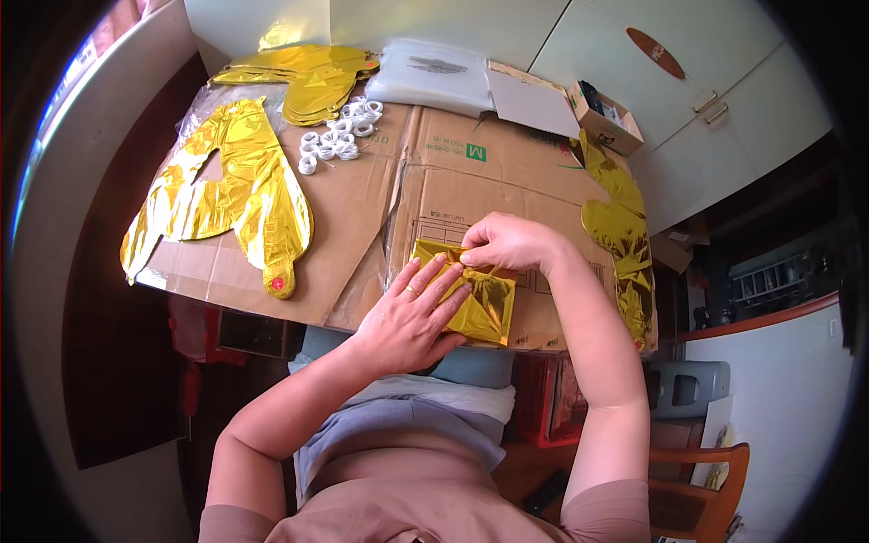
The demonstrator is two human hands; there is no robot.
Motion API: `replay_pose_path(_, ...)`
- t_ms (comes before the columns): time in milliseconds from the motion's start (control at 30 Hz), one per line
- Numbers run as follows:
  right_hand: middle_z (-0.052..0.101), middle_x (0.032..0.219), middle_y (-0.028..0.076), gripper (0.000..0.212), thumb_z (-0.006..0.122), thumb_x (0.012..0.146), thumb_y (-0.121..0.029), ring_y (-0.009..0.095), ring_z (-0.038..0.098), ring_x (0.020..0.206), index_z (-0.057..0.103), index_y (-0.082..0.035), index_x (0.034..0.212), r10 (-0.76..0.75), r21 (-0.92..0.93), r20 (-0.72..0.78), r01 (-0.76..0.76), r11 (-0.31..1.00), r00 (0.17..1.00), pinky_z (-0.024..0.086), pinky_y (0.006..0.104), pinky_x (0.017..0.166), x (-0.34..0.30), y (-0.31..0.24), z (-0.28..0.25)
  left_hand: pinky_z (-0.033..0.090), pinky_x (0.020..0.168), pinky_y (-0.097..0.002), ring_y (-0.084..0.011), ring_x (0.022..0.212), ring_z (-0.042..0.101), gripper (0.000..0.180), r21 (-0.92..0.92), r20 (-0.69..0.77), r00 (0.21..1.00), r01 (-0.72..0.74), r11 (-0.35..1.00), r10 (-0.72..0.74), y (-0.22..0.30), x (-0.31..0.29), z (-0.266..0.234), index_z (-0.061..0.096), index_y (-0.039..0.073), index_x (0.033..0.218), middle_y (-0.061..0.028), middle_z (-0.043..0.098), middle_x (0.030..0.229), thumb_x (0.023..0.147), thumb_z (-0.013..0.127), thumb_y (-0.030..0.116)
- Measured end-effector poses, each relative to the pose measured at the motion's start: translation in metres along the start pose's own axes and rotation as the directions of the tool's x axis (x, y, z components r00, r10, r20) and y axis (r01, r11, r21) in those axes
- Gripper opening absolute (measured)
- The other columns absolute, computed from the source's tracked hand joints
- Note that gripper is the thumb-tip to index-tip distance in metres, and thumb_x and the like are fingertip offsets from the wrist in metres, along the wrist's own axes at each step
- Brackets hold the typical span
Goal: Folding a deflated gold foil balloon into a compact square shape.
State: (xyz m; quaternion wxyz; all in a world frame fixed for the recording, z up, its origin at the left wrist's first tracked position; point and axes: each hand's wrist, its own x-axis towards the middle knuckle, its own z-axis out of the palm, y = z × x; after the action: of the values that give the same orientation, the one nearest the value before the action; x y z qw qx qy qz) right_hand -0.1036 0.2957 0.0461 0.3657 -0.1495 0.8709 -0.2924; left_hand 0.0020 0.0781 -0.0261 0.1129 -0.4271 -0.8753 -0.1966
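Observation:
A gold foil balloon [490,315], folded into a flat square packet, lies on the cardboard at the near edge in front of me. My left hand [403,317] rests flat on its left part with the fingers stretched out. Along the packet's far edge, my right hand [511,242] has thumb and fingertips pinched together on the foil, close to the left fingertips. Creases run across the packet's surface. What lies beneath my left palm is hidden.
A flat letter-shaped gold foil balloon [244,181] lies at left, with more gold foil balloons [321,86] behind it. Several white string coils [339,143] sit nearby. Clear plastic bags [430,77], a small box [608,122] and another gold balloon [620,226] line the far and right sides.

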Motion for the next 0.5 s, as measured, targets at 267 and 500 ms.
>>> replay_pose_path(267,0.064,0.073,0.001,0.023,0.069,0.091,-0.023,0.009,0.054,0.068,0.070,0.000,0.090,-0.073,0.028,-0.049,0.075,0.997,0.996,0.044,0.0302,0.061,0.000,0.007,0.005,0.024,0.119,-0.0548,-0.0380,0.144,0.035,0.071,0.019,0.008,1.000,-0.008,1.000,0.008,0.001,0.001,0.001,0.047,0.008,0.147,-0.0175,0.042,0.152,0.092,0.062,0.050)
replay_pose_path(500,0.063,0.069,0.007,0.029,0.065,0.092,-0.027,0.015,0.056,0.065,0.070,0.001,0.087,0.047,-0.137,-0.055,-0.054,0.989,0.997,0.046,0.0347,0.062,0.000,-0.003,0.004,0.024,0.119,-0.0551,-0.0382,0.144,0.036,0.069,0.024,-0.004,1.000,-0.010,1.000,0.010,0.001,-0.001,0.002,0.047,0.008,0.146,-0.0172,0.044,0.152,0.092,0.061,0.050)
